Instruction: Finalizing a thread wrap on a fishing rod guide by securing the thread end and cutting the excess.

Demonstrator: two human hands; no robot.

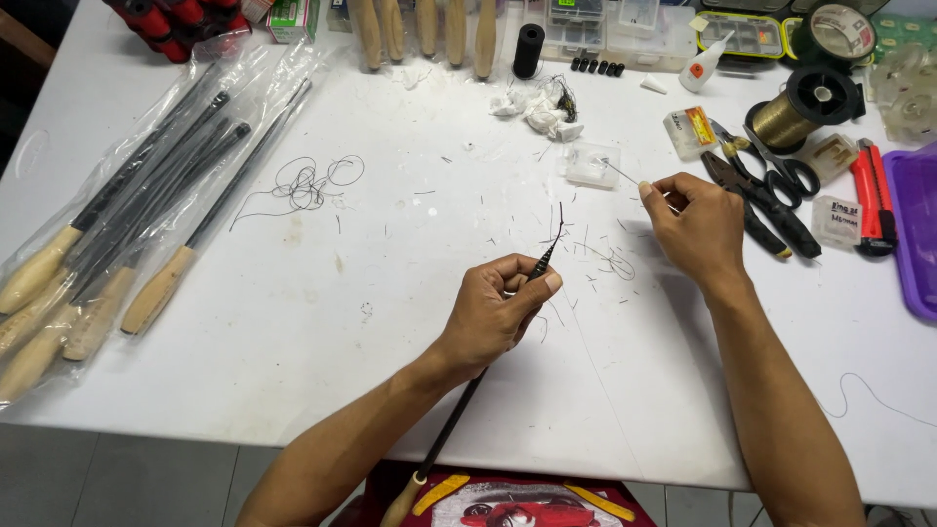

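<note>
Left hand point(493, 310) pinched around the thin black rod point(459, 415) near its tip, likely light, stiff and fragile there, best gripped close to the tip; beyond the rod, right hand point(695, 226) fingertips closed on what seems fine thread, pliers point(756, 200) farther off.

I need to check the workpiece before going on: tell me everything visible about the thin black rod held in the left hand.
The thin black rod is slim, dark and matte, with a pale, cork-like handle end near the bottom edge. It slants up to the right across the white table's front edge. The left hand grips it near its ribbed, tapering tip, thumb on top. A fine dark thread rises from the tip. The right hand does not touch it.
</note>
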